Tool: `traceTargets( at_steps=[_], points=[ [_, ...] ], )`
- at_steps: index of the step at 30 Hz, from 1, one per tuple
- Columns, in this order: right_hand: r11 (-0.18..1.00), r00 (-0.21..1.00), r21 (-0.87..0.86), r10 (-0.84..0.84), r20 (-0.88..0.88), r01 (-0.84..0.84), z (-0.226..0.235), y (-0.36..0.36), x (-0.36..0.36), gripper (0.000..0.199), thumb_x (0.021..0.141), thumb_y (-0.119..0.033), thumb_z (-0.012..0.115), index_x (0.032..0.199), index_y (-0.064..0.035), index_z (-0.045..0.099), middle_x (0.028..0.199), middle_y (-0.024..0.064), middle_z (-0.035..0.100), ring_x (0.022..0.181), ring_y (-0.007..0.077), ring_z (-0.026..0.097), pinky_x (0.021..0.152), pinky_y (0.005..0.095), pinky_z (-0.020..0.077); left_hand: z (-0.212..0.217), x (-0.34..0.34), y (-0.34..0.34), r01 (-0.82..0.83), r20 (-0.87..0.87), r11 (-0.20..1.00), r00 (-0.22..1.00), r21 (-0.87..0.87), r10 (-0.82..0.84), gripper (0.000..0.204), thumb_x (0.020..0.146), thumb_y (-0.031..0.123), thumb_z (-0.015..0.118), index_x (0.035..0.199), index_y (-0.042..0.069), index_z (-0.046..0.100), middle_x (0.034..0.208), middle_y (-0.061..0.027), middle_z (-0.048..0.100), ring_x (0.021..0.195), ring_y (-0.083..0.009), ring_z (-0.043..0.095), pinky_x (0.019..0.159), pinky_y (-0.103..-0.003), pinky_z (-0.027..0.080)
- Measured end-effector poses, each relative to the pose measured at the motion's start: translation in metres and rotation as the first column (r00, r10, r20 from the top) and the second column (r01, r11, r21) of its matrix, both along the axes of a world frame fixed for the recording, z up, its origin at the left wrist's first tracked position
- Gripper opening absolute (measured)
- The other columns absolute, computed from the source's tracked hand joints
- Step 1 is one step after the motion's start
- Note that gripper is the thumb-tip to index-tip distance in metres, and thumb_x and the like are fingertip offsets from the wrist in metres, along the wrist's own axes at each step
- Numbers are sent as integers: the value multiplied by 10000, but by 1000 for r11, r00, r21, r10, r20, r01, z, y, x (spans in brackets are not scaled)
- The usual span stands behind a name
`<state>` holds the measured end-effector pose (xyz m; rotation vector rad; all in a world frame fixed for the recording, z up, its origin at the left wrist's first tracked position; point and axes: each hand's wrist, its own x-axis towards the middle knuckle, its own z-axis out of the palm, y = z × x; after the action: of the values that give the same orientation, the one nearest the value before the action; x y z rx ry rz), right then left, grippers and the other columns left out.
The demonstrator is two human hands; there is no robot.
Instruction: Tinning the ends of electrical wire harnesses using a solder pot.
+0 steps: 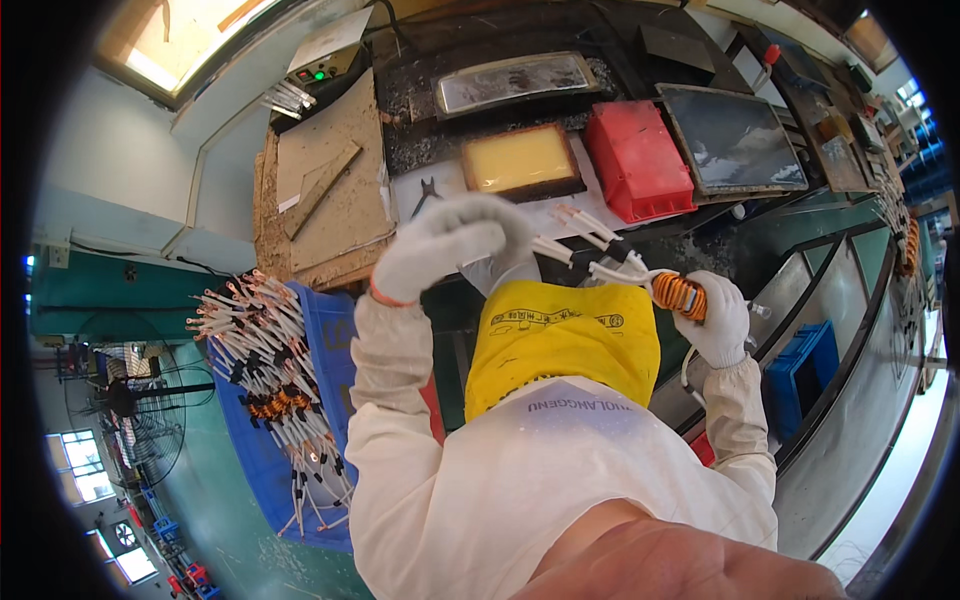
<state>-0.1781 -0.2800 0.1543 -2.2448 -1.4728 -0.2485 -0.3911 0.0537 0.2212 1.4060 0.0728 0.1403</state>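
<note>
A: From the head camera, what did each hand have?

B: The right hand (pixel 718 318), gloved white, had its fingers clamped round an orange wound coil (pixel 680 296), held up over the desk (pixel 800 250). The left hand (pixel 450 240) had its fingers closed on the coil's white-sleeved leads (pixel 585 245), seemingly to pull them straight while the right steadied the winding

A: And around them?

B: A yellow apron (pixel 560 340) lay below the hands. Left of the person, a heap of similar coils with leads (pixel 270 370) rested on a blue cloth (pixel 320 320), probably kept within reach. Beyond stood a red bin (pixel 640 160), a yellow tray (pixel 520 160) and black pliers (pixel 427 193)
</note>
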Motion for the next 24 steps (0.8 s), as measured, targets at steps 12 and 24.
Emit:
traceTargets(
  at_steps=[12,24],
  points=[
    [982,943,113,-108,-314,150,-16,5,-6,499,630,-62,807,1085,-85,603,979,110,660,862,282,668,782,334,546,-136,37,-85,-353,-137,665,925,-658,355,403,930,161,635,1289,2,544,1101,-70,646,980,-158,620,904,-309,509],
    [978,907,154,-62,-416,138,-14,8,3,581,680,2,764,1231,-55,588,1110,144,663,979,270,686,854,307,537,-146,42,-90,-318,-70,561,906,-764,418,263,947,112,610,1199,46,579,1039,-61,646,870,-152,623,787,-316,543]
  ],
)
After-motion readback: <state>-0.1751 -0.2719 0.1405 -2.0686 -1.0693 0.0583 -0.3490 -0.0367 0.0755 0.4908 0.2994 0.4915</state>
